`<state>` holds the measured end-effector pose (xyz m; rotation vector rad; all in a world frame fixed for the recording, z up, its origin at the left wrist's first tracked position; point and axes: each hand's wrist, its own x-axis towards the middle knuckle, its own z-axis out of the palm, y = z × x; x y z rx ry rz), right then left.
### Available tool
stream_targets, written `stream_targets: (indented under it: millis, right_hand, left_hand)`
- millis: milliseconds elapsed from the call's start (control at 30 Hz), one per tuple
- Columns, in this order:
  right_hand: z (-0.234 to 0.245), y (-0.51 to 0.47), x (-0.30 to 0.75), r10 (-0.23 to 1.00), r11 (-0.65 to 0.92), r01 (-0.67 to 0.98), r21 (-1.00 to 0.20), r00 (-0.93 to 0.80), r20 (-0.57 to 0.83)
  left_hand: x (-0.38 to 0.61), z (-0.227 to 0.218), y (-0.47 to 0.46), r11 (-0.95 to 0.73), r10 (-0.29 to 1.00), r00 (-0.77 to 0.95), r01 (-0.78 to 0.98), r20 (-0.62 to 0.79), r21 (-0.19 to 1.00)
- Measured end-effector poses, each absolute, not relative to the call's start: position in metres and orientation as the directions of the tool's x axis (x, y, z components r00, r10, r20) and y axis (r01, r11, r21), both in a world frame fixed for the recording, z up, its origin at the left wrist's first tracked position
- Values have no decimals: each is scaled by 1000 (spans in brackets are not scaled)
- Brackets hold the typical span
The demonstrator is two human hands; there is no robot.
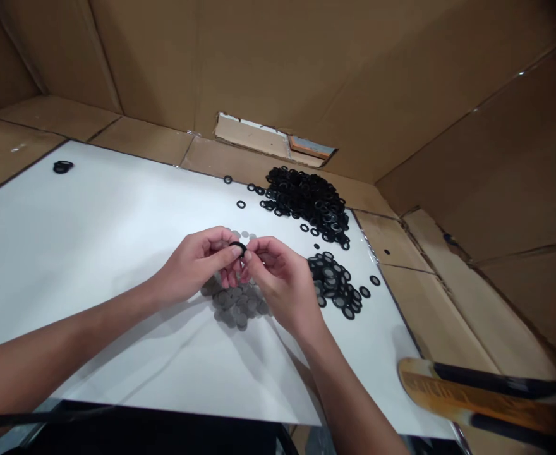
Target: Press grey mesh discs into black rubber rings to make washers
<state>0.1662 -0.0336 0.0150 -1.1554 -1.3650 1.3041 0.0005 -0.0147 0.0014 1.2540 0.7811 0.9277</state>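
Note:
Between the fingertips of both hands is a small black ring (238, 246), held above the white table. My left hand (205, 259) pinches its left side with thumb and forefinger. At its right edge, my right hand (280, 275) has its fingers closed on the same ring. Whether a disc sits inside the ring is hidden by the fingers. Below the hands lies a pile of small grey discs (240, 306). Right of my right hand is a pile of black rings with grey centres (337, 284). Farther back stands a large heap of black rings (306, 199).
The white tabletop (117, 215) has cardboard walls (278, 63) around it, with a slot (259, 136) cut at the back. A few black rings (62, 167) lie at the far left corner. A blurred amber-and-black object (448, 385) juts in at lower right.

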Motion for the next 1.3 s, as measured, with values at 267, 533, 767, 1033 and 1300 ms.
stream_targets:
  millis: [267, 533, 767, 1033, 1300]
  right_hand:
    - [12, -28, 166, 982, -6, 83, -997, -185, -21]
    - [11, -26, 173, 977, -41, 93, -995, -206, -59]
    - [17, -24, 182, 934, -71, 150, -986, -338, -118]
    - [12, -30, 176, 926, -37, 33, -999, -374, -47]
    - [10, -32, 175, 956, 4, 118, -993, -292, -31]
  left_hand:
    - [6, 1, -15, 97, 927, 374, -174, -25, 980]
    - [5, 5, -17, 157, 887, 450, -81, -105, 984]
    - [1, 2, -13, 145, 859, 503, -57, -98, 988]
    - [-2, 5, -15, 104, 863, 503, -100, -40, 990]
    - [0, 7, -19, 91, 916, 399, -124, -35, 988]
